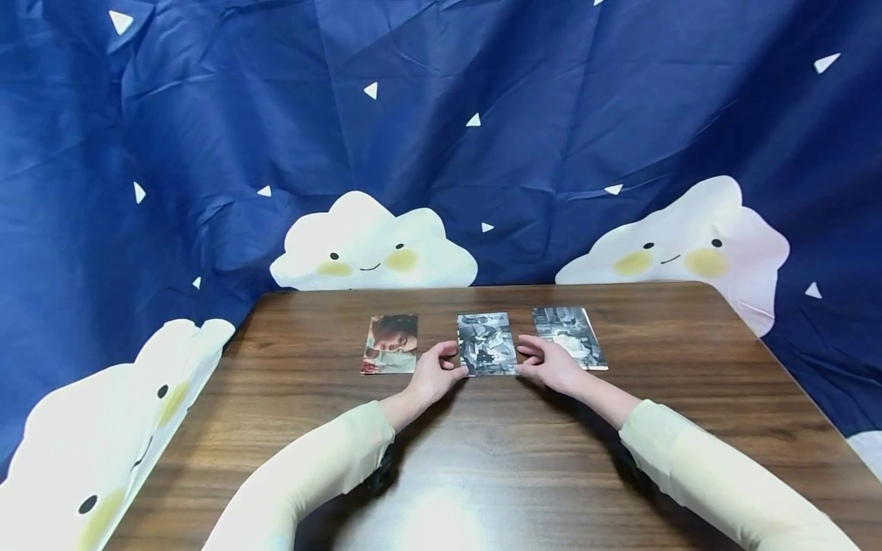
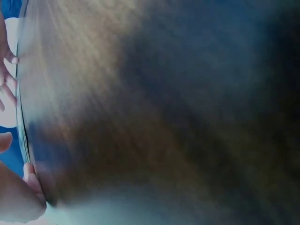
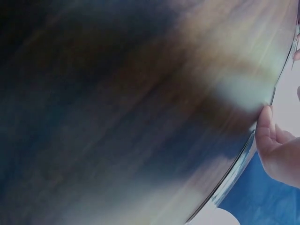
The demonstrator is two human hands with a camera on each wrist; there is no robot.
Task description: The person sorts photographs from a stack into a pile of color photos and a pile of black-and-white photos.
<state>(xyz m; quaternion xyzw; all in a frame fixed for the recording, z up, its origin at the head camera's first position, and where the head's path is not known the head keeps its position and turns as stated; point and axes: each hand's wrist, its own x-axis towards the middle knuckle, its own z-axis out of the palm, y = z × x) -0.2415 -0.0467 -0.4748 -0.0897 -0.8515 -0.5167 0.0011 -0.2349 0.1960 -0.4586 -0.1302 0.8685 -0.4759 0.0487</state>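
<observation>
Middle print [image 1: 486, 344], black-and-white, lies flat on the counter [image 1: 303, 344], far side, roughly twelve o'clock from the person. Left hand [image 1: 432, 375] sits at eight o'clock of it, thumb tip by the near corner, fingers loosely bent and apart from the thumb. Right hand [image 1: 554, 370] mirrors that at four o'clock, thumb tip at the other near corner, fingers spread from it. No clear pinch from either; wrist views too oblique to settle contact. Colour print [image 1: 394, 343] at nine o'clock of the middle one; grey print [image 1: 566, 330] near three, partly behind the right hand. Gaps on both sides.

Step in hand, my reading: squaring the middle print within the row. Next move likely calls for light, even fingertip nudges, then a clean lift-off without dragging corners.
</observation>
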